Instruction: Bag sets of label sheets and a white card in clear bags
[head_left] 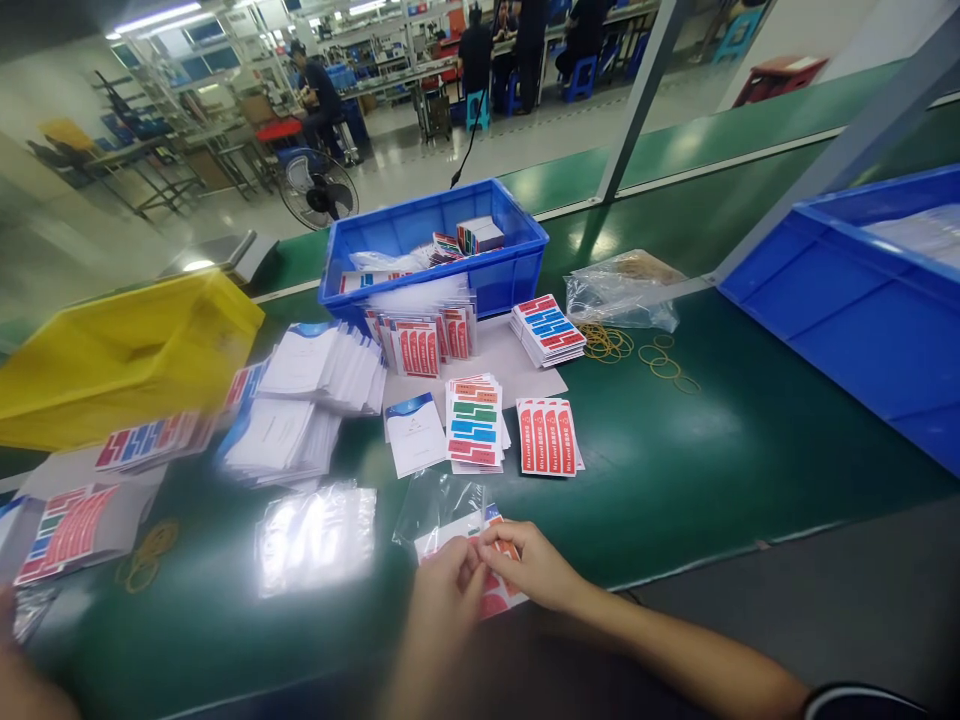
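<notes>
Both my hands meet at the near edge of the green table over a small clear plastic bag holding a sticker sheet with red and blue labels. My left hand pinches the near end of the sheet. My right hand grips it from the right, fingertips touching the left hand's. Just beyond lie a white and blue card, a stack of multicoloured sticker sheets and a stack of red sticker sheets.
A blue bin with packed bags stands behind the stacks, a yellow bin at left, another blue bin at right. White card piles, empty clear bags, rubber bands. Another person's hand shows at bottom left.
</notes>
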